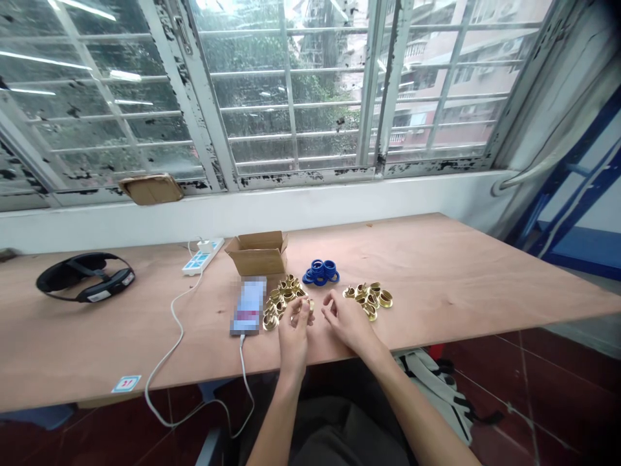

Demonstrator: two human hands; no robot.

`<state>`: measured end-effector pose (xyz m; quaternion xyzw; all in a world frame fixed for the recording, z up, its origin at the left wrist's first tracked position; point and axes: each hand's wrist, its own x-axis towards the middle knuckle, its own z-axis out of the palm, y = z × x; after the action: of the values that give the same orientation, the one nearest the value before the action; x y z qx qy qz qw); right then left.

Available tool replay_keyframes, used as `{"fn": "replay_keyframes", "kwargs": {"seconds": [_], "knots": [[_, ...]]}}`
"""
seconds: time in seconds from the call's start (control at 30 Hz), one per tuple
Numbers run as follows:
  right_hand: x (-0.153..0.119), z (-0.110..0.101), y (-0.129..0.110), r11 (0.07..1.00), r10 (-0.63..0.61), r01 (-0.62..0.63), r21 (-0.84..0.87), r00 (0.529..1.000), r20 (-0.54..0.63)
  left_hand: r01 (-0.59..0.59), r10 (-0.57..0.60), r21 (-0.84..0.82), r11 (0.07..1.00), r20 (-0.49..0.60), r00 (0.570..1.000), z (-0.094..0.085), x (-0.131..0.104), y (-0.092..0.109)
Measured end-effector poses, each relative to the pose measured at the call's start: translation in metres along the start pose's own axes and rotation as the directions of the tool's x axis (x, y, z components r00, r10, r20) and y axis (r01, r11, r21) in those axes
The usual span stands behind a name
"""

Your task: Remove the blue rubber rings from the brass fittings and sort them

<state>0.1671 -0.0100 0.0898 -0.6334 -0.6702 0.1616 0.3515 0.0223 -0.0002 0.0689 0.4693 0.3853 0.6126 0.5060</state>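
My left hand (295, 323) is closed on a small gold metal piece (311, 304) that shows at its fingertips. Just to the right, my right hand (345, 318) has its fingers curled; whether anything is between them is too small to tell. Several gold pieces (290, 292) lie in a pile beyond my left hand. A second pile of gold pieces (372, 298) sits beyond and right of my right hand. Between the piles, farther back, several blue rings (321, 272) are heaped together.
An open cardboard box (257, 259) stands behind the left pile. A phone (249, 305) with a white cable lies left of it. Farther left are a power strip (204, 257) and a black headset (87, 278). The table's front edge is close to my forearms.
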Motion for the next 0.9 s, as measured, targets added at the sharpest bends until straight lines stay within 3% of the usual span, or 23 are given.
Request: {"fn": "replay_keyframes", "kwargs": {"seconds": [0.23, 0.43, 0.57, 0.67, 0.8, 0.9], "knots": [[-0.006, -0.024, -0.013, 0.982, -0.104, 0.098, 0.158, 0.994, 0.029, -0.036, 0.032, 0.067, 0.997, 0.059, 0.998, 0.004, -0.005, -0.004], [-0.011, -0.029, -0.02, 0.995, -0.074, 0.071, 0.065, 0.996, 0.057, -0.273, 0.263, 0.335, 0.902, 0.075, 0.962, 0.009, -0.015, -0.003], [-0.011, -0.052, -0.015, 0.997, -0.067, 0.065, 0.03, 0.996, 0.054, -0.421, 0.361, 0.476, 0.772, 0.216, 0.907, 0.005, -0.015, 0.004], [-0.014, -0.08, 0.001, 0.999, 0.032, -0.032, -0.02, 0.999, 0.021, -0.499, 0.415, 0.58, 0.644, 0.283, 0.865, -0.003, -0.009, 0.016], [-0.021, -0.115, 0.03, 0.96, 0.236, -0.239, -0.145, 0.971, -0.038, -0.463, 0.475, 0.737, 0.492, 0.219, 0.853, -0.021, 0.002, 0.029], [-0.027, -0.126, 0.046, 0.923, 0.341, -0.327, -0.204, 0.939, 0.038, -0.44, 0.484, 0.796, 0.416, 0.216, 0.848, -0.033, 0.011, 0.031]]}}
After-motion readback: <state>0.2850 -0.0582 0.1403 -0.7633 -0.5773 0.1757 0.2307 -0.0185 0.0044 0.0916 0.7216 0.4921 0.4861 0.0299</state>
